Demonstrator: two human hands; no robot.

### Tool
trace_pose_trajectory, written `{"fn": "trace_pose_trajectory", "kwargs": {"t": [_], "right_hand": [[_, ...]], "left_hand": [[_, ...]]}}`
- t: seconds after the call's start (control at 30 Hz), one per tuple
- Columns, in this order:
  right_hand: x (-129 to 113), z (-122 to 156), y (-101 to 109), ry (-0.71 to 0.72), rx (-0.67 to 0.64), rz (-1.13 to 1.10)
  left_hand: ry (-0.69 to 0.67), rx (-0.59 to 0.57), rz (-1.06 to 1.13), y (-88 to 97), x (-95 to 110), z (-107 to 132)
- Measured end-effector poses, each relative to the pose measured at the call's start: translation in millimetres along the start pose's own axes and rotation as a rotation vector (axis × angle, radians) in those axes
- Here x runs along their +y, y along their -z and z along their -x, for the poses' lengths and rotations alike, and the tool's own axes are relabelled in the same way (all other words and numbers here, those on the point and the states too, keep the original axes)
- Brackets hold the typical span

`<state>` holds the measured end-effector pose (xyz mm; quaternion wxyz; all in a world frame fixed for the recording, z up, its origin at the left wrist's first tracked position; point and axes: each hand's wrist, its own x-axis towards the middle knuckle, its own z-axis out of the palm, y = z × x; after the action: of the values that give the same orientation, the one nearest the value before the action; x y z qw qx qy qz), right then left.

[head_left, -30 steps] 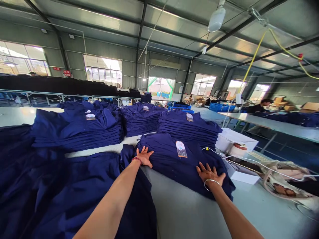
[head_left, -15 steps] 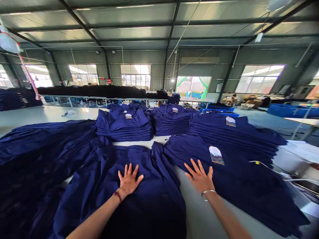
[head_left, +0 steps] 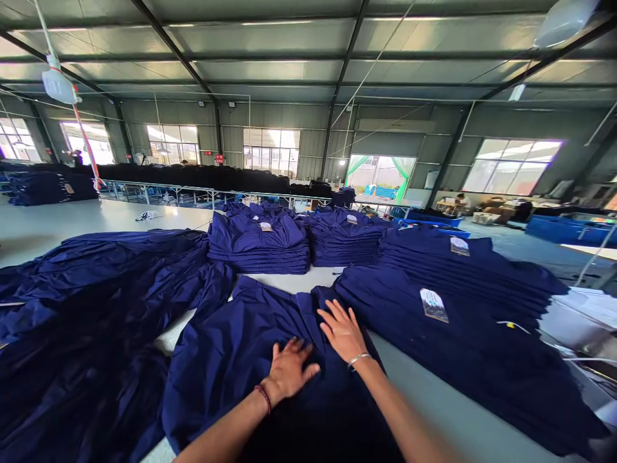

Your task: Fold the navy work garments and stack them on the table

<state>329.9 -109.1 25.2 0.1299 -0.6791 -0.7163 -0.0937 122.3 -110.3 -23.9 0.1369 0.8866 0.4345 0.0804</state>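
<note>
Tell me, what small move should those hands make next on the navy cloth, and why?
I'd guess: sweep the left hand outward toward the garment's left edge. It and the right hand sit close together on the navy garment, whose cloth looks rumpled around them, while the tagged pile beside it lies flatter.
</note>
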Motion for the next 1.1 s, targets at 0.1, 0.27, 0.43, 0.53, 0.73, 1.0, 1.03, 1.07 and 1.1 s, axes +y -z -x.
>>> {"fn": "trace_pose_trajectory", "kwargs": {"t": [0.1, 0.27, 0.43, 0.53, 0.73, 1.0, 1.03, 1.07, 1.1], "right_hand": [[-16, 12, -18, -0.204, -0.217, 0.013], [17, 28, -33, -0.687, -0.369, 0.049], [17, 24, -15, -0.825, -0.388, 0.09], [-10, 17, -4, -0.619, -0.192, 0.244], [-38, -6, -22, -0.351, -0.162, 0.07], [-7, -61, -67, -0.359, -0.4, -0.01], [-8, -66, -69, -0.346, -0.402, -0.018], [-9, -69, -70, -0.323, -0.401, -0.034], [-10, -72, -71, -0.292, -0.382, -0.054]], "left_hand": [[0.239, 0.193, -0.145, 21.4, -49, 9], [0.615, 0.199, -0.233, 35.8, -134, 43], [0.662, 0.112, -0.204, 38.9, -142, 47], [0.6, 0.14, -0.242, 45.1, -135, 31], [0.285, 0.194, -0.17, 53.9, -144, -8], [0.498, 0.101, -0.125, 48.3, -178, -37], [0.512, 0.112, -0.128, 47.9, -181, -38], [0.522, 0.122, -0.129, 48.1, -184, -38], [0.529, 0.13, -0.13, 48.8, -187, -37]]}}
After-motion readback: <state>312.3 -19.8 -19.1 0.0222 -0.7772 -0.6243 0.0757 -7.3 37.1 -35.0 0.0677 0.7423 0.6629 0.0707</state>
